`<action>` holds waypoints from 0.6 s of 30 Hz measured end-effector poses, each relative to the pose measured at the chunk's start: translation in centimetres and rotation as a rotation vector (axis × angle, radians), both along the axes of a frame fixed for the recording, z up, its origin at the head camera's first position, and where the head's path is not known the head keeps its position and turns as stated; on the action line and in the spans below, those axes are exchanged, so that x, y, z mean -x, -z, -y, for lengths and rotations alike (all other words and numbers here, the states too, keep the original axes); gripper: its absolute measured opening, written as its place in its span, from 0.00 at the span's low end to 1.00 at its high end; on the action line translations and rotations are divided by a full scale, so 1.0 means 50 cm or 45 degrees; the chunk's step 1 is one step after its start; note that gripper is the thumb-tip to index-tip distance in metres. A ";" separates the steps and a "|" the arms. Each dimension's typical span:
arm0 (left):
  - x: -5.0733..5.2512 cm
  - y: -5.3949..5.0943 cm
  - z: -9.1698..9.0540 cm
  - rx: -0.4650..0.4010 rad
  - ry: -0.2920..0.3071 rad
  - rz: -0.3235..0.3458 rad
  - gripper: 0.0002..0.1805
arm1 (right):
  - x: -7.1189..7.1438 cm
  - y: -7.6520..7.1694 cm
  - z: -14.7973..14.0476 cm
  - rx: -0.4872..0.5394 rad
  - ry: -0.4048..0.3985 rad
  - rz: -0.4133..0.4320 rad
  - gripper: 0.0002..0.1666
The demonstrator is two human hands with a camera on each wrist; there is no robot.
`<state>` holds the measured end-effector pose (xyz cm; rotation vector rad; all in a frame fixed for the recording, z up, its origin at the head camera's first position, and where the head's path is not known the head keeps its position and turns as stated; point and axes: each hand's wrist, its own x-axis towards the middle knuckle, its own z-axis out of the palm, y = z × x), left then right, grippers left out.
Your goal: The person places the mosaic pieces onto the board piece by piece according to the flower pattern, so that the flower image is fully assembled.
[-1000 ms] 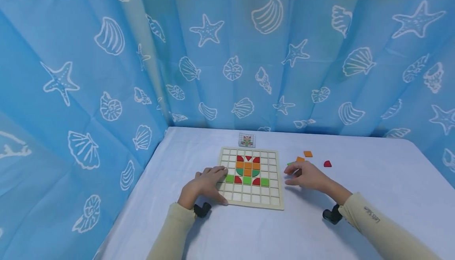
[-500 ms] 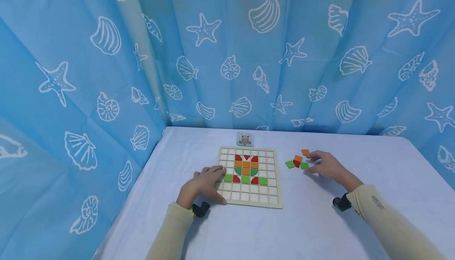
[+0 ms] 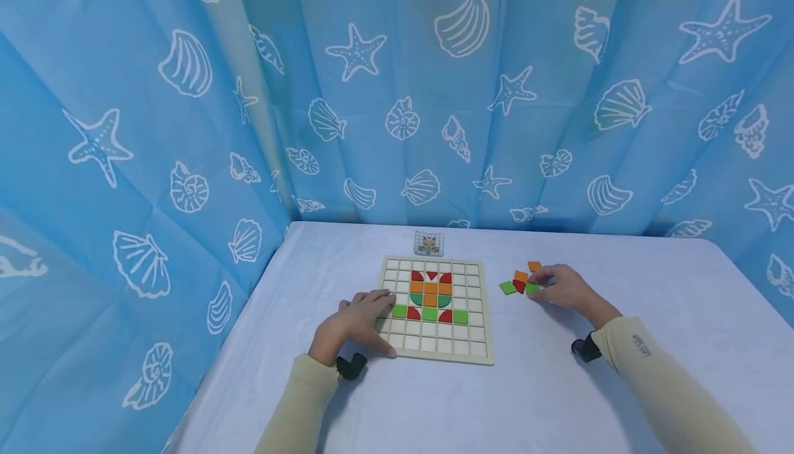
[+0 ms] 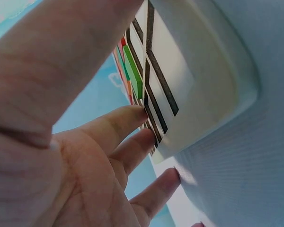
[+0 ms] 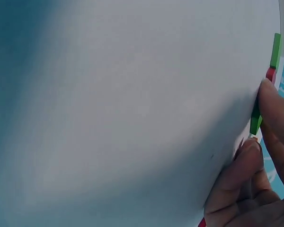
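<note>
1. On the white-covered table [image 3: 471, 402], I see a gridded board [image 3: 443, 347] lying flat, a tulip-like pattern of red, orange and green pieces [image 3: 431, 300] set in its squares.
2. The person's left hand [image 3: 358, 321] rests on the board's left edge, its grip spread, thumb by the near-left corner.
3. Right of the board, the right hand [image 3: 563, 289] has its fingertips at a green tile [image 3: 531, 289]; I can't tell whether the grip pinches it.
4. Close by lie a red piece [image 3: 518, 287], an orange tile [image 3: 521, 276], a second green tile [image 3: 508, 287] and another orange tile [image 3: 534, 266].
5. Just behind the board sits a small pattern card [image 3: 429, 243].
</note>
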<state>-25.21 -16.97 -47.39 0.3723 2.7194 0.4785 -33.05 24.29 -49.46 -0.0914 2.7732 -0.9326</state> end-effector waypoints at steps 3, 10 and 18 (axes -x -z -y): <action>0.000 0.000 0.001 -0.006 0.008 0.005 0.57 | 0.006 0.007 0.002 -0.009 0.021 0.021 0.25; 0.002 0.000 0.006 -0.017 0.025 -0.007 0.58 | 0.014 0.001 0.006 -0.039 0.006 0.046 0.24; -0.001 0.000 0.004 -0.010 0.009 -0.001 0.58 | 0.013 -0.003 0.011 -0.087 -0.037 -0.009 0.21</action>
